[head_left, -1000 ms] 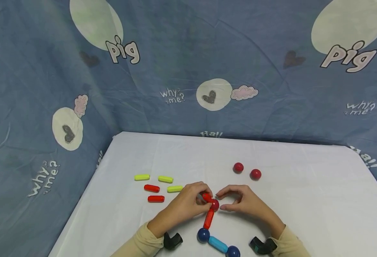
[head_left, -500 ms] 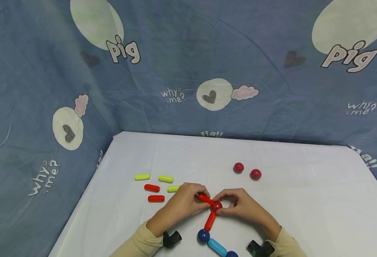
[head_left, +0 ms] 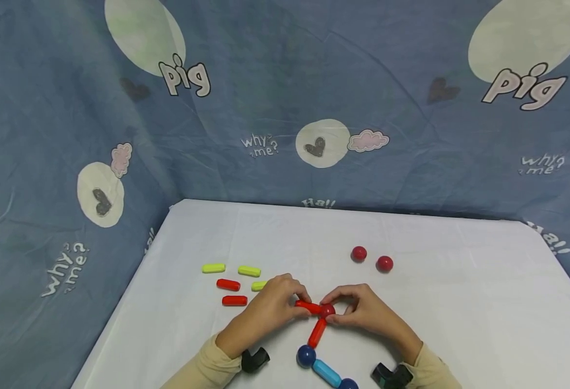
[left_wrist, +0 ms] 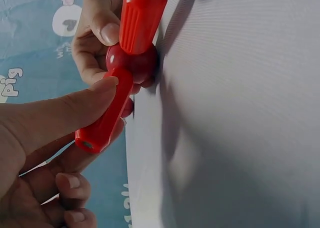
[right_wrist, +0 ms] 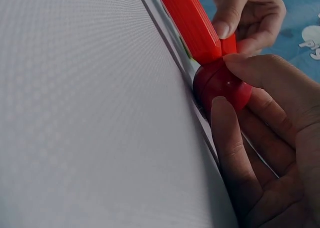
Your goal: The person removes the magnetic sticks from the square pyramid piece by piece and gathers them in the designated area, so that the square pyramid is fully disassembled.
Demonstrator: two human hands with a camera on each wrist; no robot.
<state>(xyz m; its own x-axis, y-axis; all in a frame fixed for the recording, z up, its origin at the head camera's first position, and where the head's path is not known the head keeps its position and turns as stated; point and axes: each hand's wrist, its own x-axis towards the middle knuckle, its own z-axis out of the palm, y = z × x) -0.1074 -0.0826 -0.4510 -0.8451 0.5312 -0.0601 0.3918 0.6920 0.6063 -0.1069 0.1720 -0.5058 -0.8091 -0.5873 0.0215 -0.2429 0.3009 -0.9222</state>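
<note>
My left hand [head_left: 270, 308] pinches a red ridged rod [left_wrist: 102, 123] between thumb and fingers. One end of that rod meets a red ball [right_wrist: 215, 86], which my right hand [head_left: 364, 308] holds between its thumb and fingertips. From the same ball a second red rod [head_left: 316, 332] runs down to a dark blue ball [head_left: 306, 356]. A light blue rod [head_left: 327, 373] links this to another dark blue ball [head_left: 348, 384] at the head view's bottom edge. In the left wrist view, the held rod's free end shows a small round metal-like spot.
Beyond my left hand lie two loose red rods [head_left: 234, 301] and three yellow-green rods [head_left: 213, 268], one partly hidden by the hand. Two loose red balls [head_left: 384, 263] sit farther back. A white cloth covers the table [head_left: 460, 281]; a blue printed curtain [head_left: 246, 178] hangs behind.
My right hand has closed in from beside the red ball and now grips it. The left hand's red rod has swung to lie nearly level, pointing left from the ball; the left hand moved slightly left.
</note>
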